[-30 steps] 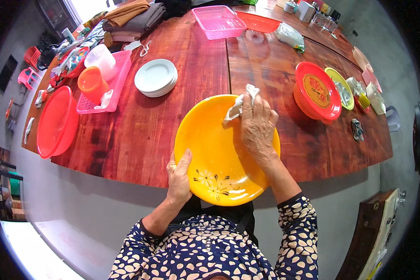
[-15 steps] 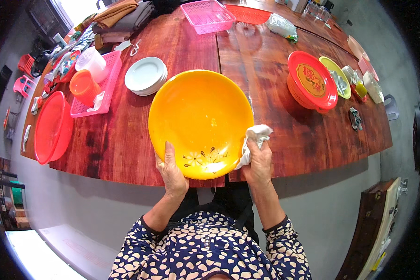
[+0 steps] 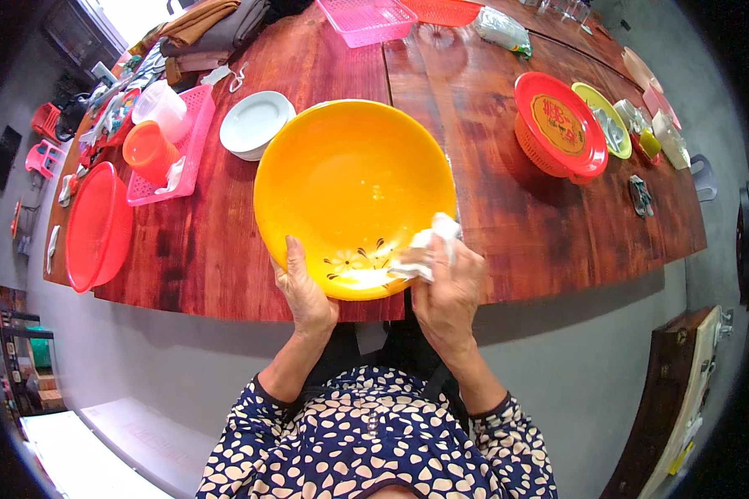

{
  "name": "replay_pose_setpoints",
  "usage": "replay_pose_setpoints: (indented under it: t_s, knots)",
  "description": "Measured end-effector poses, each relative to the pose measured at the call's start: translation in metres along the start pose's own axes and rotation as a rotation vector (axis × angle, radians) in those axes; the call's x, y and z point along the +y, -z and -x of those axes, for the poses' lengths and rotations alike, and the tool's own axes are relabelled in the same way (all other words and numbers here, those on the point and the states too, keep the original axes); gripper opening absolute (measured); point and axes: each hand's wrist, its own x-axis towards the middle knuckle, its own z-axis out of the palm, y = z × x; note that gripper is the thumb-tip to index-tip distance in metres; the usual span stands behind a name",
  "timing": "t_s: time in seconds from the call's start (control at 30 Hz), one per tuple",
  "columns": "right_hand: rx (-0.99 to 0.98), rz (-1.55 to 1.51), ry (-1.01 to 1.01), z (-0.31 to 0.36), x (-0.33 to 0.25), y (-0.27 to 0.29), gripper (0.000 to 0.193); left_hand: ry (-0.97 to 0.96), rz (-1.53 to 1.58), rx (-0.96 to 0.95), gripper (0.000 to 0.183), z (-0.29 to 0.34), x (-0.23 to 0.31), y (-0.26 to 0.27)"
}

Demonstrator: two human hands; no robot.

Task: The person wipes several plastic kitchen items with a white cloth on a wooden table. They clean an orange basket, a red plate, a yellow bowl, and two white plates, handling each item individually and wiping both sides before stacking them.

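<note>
We grip the lower-left rim of the yellow floral bowl [image 3: 345, 179] with our left hand [image 3: 306, 295], thumb inside. Our right hand [image 3: 449, 291] holds 1 white cloth [image 3: 429, 248] at the lower-right rim. The round bowl lies forward-left of that hand, over the wooden table [image 3: 191, 270]'s near edge.

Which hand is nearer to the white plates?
Left. The left hand, gripping the yellow bowl, is on the near side of the white plates; the right hand, holding the white cloth, is farther right.
</note>
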Motion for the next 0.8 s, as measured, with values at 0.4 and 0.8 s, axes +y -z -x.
replay_pose_setpoints:
  t_s: [0.4, 0.8]
  knots:
    - [-0.496, -0.522, 0.354, 0.001, -0.024, 0.014, 0.039, 0.129, -0.123, -0.195, 0.046, 0.014, 0.002, 0.011]
    - [-0.317, -0.646, 0.297, -0.022, -0.046, -0.025, 0.044, 0.205, -0.069, -0.293, 0.060, 0.017, 0.001, 0.017]
